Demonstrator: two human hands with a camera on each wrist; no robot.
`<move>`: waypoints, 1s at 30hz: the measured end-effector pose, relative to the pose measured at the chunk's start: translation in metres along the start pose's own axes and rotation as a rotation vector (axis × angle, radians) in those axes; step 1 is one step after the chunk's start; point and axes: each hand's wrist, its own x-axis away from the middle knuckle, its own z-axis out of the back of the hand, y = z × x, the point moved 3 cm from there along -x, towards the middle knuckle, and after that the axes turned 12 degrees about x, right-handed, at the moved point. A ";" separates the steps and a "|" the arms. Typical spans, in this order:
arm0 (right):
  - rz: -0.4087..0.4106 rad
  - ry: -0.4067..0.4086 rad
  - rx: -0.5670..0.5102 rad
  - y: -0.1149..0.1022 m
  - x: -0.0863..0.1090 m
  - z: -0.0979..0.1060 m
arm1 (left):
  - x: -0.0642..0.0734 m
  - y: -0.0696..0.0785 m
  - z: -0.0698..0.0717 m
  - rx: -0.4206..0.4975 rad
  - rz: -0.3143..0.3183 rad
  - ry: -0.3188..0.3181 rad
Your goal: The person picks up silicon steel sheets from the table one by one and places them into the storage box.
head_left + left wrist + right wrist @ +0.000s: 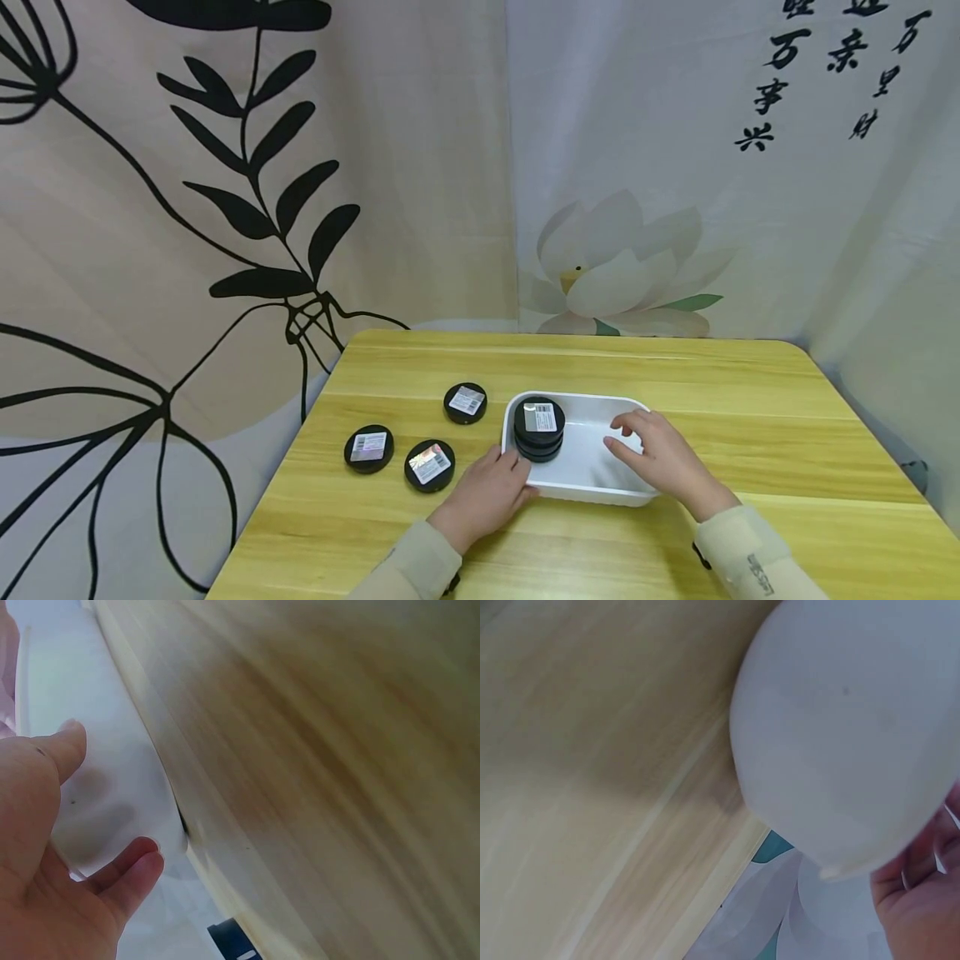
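A white rectangular tray sits on the table, with a stack of flat round black containers at its left end. The top one bears a white barcode label. My left hand holds the tray's near left corner; in the left wrist view the thumb lies along the white side wall and the fingers come round the end. Over the tray's right end is my right hand, fingers loosely bent and holding nothing. The right wrist view shows the tray's outer wall hiding most of that hand's fingers.
Left of the tray lie three more labelled black containers: one at the back, one farthest left and one nearer the left hand. The wooden table ends before a printed curtain.
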 end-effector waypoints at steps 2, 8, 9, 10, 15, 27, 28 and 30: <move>0.002 0.003 0.006 0.001 0.002 -0.001 | 0.000 0.000 0.000 0.005 0.003 0.002; -0.034 -0.006 0.004 0.003 0.008 -0.001 | 0.001 -0.001 0.001 0.020 0.012 -0.003; -0.041 -0.007 0.000 0.003 0.009 -0.001 | 0.001 -0.001 0.001 0.020 0.012 -0.005; -0.047 -0.009 -0.001 0.003 0.010 0.000 | 0.001 -0.001 0.001 0.021 0.014 -0.007; -0.063 -0.006 0.002 0.006 0.014 0.000 | 0.001 -0.001 0.002 0.020 0.013 -0.013; -0.037 0.074 0.008 0.014 0.025 -0.001 | 0.000 0.001 0.003 0.021 0.019 -0.023; -0.039 0.078 0.006 0.014 0.026 -0.001 | 0.000 0.001 0.003 0.018 0.017 -0.022; -0.045 0.091 0.007 0.015 0.028 -0.001 | 0.000 0.001 0.002 0.009 0.012 -0.020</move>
